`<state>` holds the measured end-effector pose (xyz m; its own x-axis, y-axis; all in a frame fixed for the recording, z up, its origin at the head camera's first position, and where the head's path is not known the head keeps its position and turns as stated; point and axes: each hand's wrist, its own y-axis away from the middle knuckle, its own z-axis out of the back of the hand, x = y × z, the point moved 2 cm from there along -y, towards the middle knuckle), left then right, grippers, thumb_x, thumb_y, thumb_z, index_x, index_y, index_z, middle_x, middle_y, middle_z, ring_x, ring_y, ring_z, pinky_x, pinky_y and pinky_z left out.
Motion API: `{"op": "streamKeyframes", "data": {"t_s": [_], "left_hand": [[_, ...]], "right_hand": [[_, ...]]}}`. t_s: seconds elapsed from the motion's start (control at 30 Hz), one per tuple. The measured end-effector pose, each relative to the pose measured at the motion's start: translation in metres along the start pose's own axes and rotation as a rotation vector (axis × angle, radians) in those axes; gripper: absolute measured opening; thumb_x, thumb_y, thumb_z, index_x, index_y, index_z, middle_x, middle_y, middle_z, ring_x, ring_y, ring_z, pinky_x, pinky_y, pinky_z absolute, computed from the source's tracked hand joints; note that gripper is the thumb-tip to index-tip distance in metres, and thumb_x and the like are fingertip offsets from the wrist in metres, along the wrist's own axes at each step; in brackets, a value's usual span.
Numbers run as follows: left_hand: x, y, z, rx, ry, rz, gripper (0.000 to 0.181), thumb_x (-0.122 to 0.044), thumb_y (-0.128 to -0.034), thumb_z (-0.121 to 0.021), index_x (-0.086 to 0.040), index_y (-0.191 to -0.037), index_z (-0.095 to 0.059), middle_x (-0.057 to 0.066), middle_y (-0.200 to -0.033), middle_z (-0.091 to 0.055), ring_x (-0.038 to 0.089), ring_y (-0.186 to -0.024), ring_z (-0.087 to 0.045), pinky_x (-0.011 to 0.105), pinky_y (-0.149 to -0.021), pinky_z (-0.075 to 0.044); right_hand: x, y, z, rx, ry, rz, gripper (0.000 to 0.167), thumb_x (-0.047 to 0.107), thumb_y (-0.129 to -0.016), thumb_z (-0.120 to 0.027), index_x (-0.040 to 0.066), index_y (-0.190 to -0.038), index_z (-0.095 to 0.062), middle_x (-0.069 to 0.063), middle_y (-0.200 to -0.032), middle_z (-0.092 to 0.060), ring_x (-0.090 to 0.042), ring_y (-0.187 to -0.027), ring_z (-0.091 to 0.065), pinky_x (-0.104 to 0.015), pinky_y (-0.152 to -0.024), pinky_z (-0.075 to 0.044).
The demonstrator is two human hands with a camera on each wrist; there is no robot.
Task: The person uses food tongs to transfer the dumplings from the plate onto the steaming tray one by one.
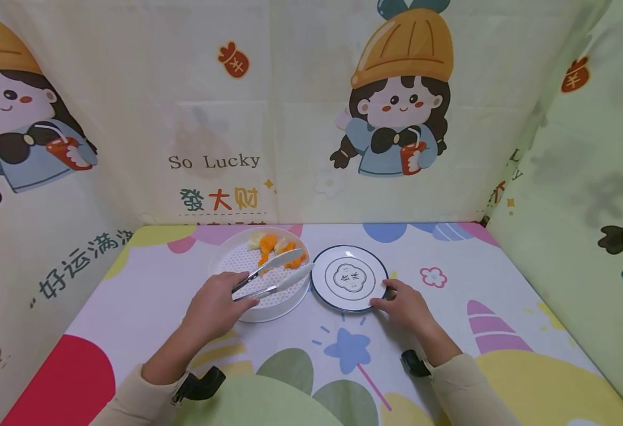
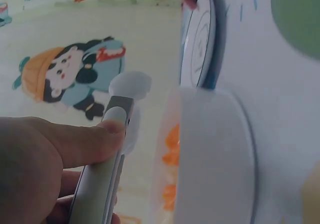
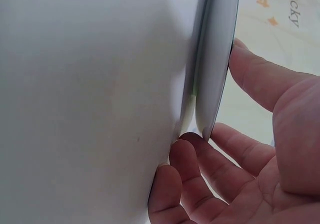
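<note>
My left hand (image 1: pixel 212 305) grips metal tongs (image 1: pixel 258 290) with pale, flat tips. The tongs' two arms stand apart above a round white container (image 1: pixel 231 257) with a dotted, perforated-looking floor. Orange pieces (image 1: pixel 267 244) and pale pieces (image 1: pixel 255 241) lie toward its back; their exact kind is unclear. To the right, my right hand (image 1: pixel 404 303) holds the near-right rim of a white plate (image 1: pixel 332 296) with a dark blue edge. In the right wrist view, the thumb rests on the plate's rim (image 3: pixel 217 58) while fingertips reach beneath it. Nothing lies on the plate.
A patterned cloth (image 1: pixel 433 331) covers the table. Printed cloth walls (image 1: pixel 300 118) rise behind it and at both sides. The plate stands close beside the container's right side. Dark straps with mounts (image 1: pixel 202 384) sit at both wrists.
</note>
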<state>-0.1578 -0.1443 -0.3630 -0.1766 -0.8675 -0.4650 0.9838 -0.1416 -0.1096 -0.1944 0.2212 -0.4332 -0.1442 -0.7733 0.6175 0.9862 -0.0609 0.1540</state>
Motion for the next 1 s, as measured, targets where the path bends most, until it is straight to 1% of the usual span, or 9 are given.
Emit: {"op": "streamKeyframes", "data": {"t_s": [0.13, 0.3, 0.4, 0.53, 0.63, 0.7, 0.83, 0.93, 1.0], "left_hand": [[-0.010, 0.004, -0.012, 0.000, 0.023, -0.012, 0.060, -0.027, -0.0846, -0.081, -0.001, -0.135, -0.061, 0.020, -0.132, -0.060, 0.040, -0.121, -0.054, 0.056, -0.096, -0.046], [-0.021, 0.010, -0.024, 0.000, 0.038, -0.027, 0.061, -0.023, -0.0801, -0.080, -0.002, -0.134, -0.062, 0.019, -0.132, -0.059, 0.037, -0.116, -0.054, 0.051, -0.090, -0.052], [-0.028, 0.014, -0.030, 0.013, 0.059, -0.020, 0.063, -0.019, -0.0776, -0.079, -0.002, -0.135, -0.060, 0.019, -0.134, -0.057, 0.037, -0.117, -0.053, 0.049, -0.089, -0.054], [-0.037, 0.020, -0.035, 0.031, 0.135, -0.032, 0.062, -0.013, -0.0773, -0.078, -0.001, -0.135, -0.059, 0.019, -0.133, -0.056, 0.034, -0.113, -0.054, 0.047, -0.089, -0.054], [-0.042, 0.025, -0.039, 0.047, 0.195, -0.049, 0.060, -0.011, -0.0784, -0.079, 0.000, -0.134, -0.059, 0.018, -0.128, -0.055, 0.030, -0.107, -0.056, 0.045, -0.089, -0.054], [-0.044, 0.027, -0.043, 0.054, 0.220, -0.055, 0.059, -0.011, -0.0788, -0.080, 0.001, -0.133, -0.060, 0.017, -0.125, -0.055, 0.028, -0.104, -0.056, 0.043, -0.087, -0.054], [-0.047, 0.029, -0.052, 0.041, 0.229, -0.074, 0.058, -0.017, -0.0779, -0.083, 0.002, -0.129, -0.063, 0.015, -0.117, -0.058, 0.024, -0.096, -0.056, 0.038, -0.079, -0.053], [-0.047, 0.029, -0.058, 0.020, 0.209, -0.111, 0.057, -0.022, -0.0777, -0.085, 0.001, -0.126, -0.065, 0.013, -0.112, -0.062, 0.022, -0.092, -0.056, 0.034, -0.073, -0.051], [-0.046, 0.030, -0.063, 0.007, 0.188, -0.143, 0.055, -0.025, -0.0778, -0.085, 0.001, -0.123, -0.067, 0.011, -0.111, -0.063, 0.021, -0.091, -0.057, 0.033, -0.072, -0.050]], "right_hand": [[0.000, -0.001, 0.000, 0.000, 0.004, 0.009, 0.069, 0.033, -0.089, -0.076, -0.004, -0.141, -0.051, -0.031, -0.140, -0.050, -0.045, -0.127, -0.047, -0.057, -0.103, -0.041], [-0.001, -0.001, 0.000, -0.007, 0.016, 0.029, 0.067, 0.032, -0.089, -0.076, -0.005, -0.140, -0.052, -0.032, -0.139, -0.050, -0.046, -0.127, -0.047, -0.057, -0.103, -0.041], [-0.001, -0.002, 0.000, -0.008, 0.018, 0.037, 0.068, 0.032, -0.088, -0.076, -0.005, -0.139, -0.052, -0.032, -0.139, -0.050, -0.047, -0.127, -0.046, -0.057, -0.103, -0.040], [-0.001, -0.002, 0.001, -0.003, 0.019, 0.038, 0.068, 0.033, -0.089, -0.076, -0.005, -0.140, -0.052, -0.032, -0.139, -0.050, -0.047, -0.127, -0.046, -0.058, -0.104, -0.039], [-0.001, -0.003, 0.001, 0.000, 0.022, 0.038, 0.068, 0.034, -0.089, -0.076, -0.005, -0.140, -0.052, -0.031, -0.140, -0.050, -0.047, -0.128, -0.045, -0.059, -0.104, -0.038], [-0.001, -0.003, 0.001, 0.001, 0.023, 0.035, 0.068, 0.034, -0.089, -0.076, -0.005, -0.140, -0.052, -0.031, -0.139, -0.050, -0.047, -0.128, -0.045, -0.059, -0.104, -0.038], [-0.001, -0.003, 0.001, -0.001, 0.024, 0.032, 0.069, 0.035, -0.089, -0.076, -0.004, -0.140, -0.052, -0.031, -0.138, -0.052, -0.046, -0.126, -0.047, -0.059, -0.102, -0.040], [-0.001, -0.002, 0.001, -0.004, 0.025, 0.036, 0.068, 0.034, -0.089, -0.076, -0.004, -0.140, -0.052, -0.031, -0.137, -0.053, -0.046, -0.126, -0.047, -0.059, -0.102, -0.040], [0.000, -0.002, 0.001, -0.007, 0.028, 0.045, 0.067, 0.033, -0.089, -0.076, -0.005, -0.139, -0.053, -0.031, -0.137, -0.053, -0.046, -0.126, -0.048, -0.059, -0.102, -0.039]]}}
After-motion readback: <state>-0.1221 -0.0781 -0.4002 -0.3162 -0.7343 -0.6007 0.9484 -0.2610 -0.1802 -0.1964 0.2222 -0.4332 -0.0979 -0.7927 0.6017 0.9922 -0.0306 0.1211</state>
